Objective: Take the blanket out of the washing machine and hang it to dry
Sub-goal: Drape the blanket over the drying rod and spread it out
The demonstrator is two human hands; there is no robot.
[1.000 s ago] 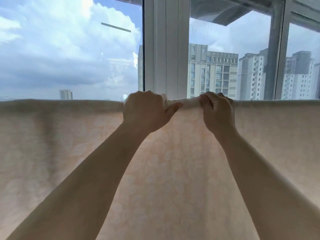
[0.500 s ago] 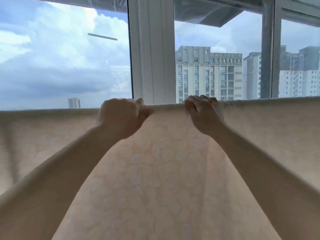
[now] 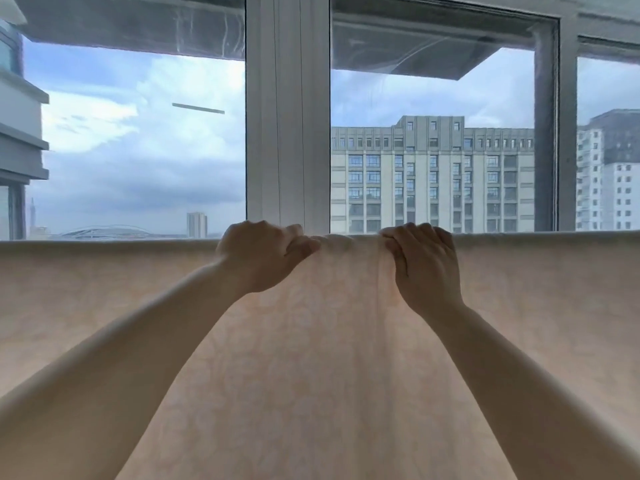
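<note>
A pale peach blanket (image 3: 318,358) with a faint flower pattern hangs spread across the whole width of the view, its top fold running level at mid height. My left hand (image 3: 263,256) grips the top fold just left of centre, fingers curled over it. A short way to the right, my right hand (image 3: 424,265) grips the same fold. The cloth between the two hands is bunched into small wrinkles. Whatever carries the blanket is hidden under the fold.
Directly behind the blanket stands a large window with a white frame post (image 3: 287,112) at centre and a grey post (image 3: 547,126) to the right. Tall buildings (image 3: 429,174) and cloudy sky show through the glass.
Both hands stay on the top fold and have shifted slightly right in view. The camera tilted up, so more of the window and overhang shows.
</note>
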